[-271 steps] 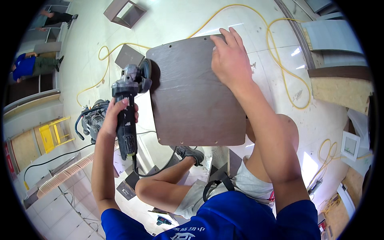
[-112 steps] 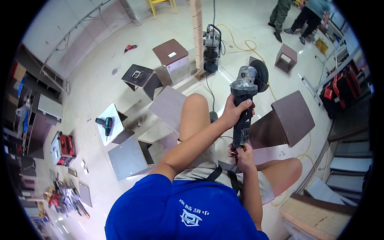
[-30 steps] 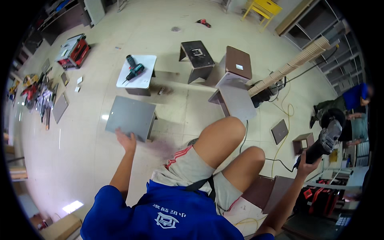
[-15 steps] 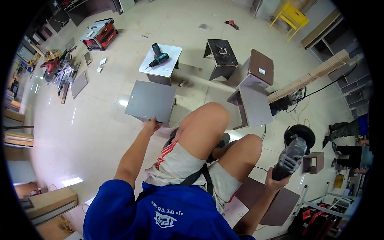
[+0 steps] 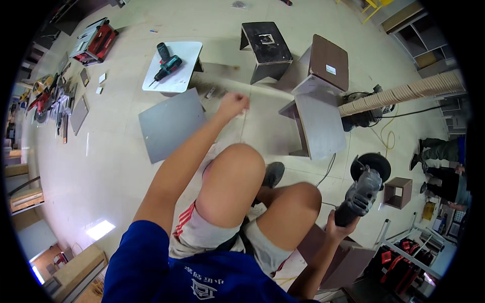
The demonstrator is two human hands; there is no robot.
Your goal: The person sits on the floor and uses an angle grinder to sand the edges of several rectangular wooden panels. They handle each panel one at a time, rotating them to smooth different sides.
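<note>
My right hand point(image 5: 342, 225) grips a dusty angle grinder point(image 5: 361, 196) by its body, off to the right of my knees, with the dark round disc point(image 5: 374, 169) pointing away from me. My left hand point(image 5: 233, 105) is in the air ahead of my left knee, its fingers curled in and slightly blurred, with no object visible in them. Just left of that forearm stands a grey-topped low stool point(image 5: 172, 123), apart from the hand. A grey low stool point(image 5: 319, 121) lies to the right of the hand, its open underside facing left.
A white-topped stool point(image 5: 184, 50) bears a green and black cordless drill point(image 5: 168, 66). Black point(image 5: 268, 43) and brown point(image 5: 331, 58) stools stand ahead. A ribbed hose point(image 5: 404, 93) crosses at right. Tools and offcuts point(image 5: 55, 103) lie far left; people point(image 5: 439, 156) stand at far right.
My left hand has let go of the grey-topped stool's near edge and moved forward and right. That stool now sits turned in view. The grinder stays in my right hand.
</note>
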